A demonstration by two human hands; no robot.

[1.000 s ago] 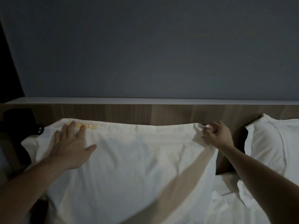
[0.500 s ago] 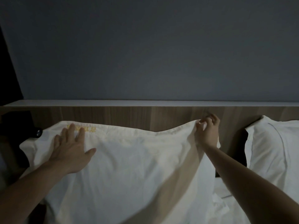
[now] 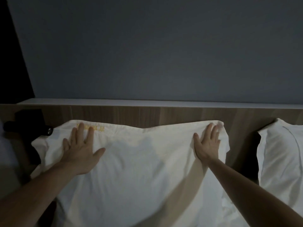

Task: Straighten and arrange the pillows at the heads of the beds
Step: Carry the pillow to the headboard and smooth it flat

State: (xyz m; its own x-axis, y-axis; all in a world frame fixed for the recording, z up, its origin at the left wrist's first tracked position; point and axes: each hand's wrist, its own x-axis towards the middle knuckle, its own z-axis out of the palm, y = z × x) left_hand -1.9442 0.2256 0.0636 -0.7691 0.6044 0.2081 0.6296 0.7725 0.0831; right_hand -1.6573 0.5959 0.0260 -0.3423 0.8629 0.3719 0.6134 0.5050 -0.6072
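2 white fabric pillows in view: large white pillow point(image 3: 136, 164) at the head of the bed, leaning on the wood-grain headboard point(image 3: 147, 115); second white pillow point(image 3: 282, 154) at the right edge, also against the headboard, well apart from the first. 2 hands, both flat with fingers straight and spread, gripping nothing. Left hand point(image 3: 80, 151) presses the large pillow near its top-left corner, fingertips at the yellow embroidery point(image 3: 96, 128). Right hand point(image 3: 206, 145) presses near its top-right corner. 1 black object point(image 3: 27, 123) at the headboard's left end.
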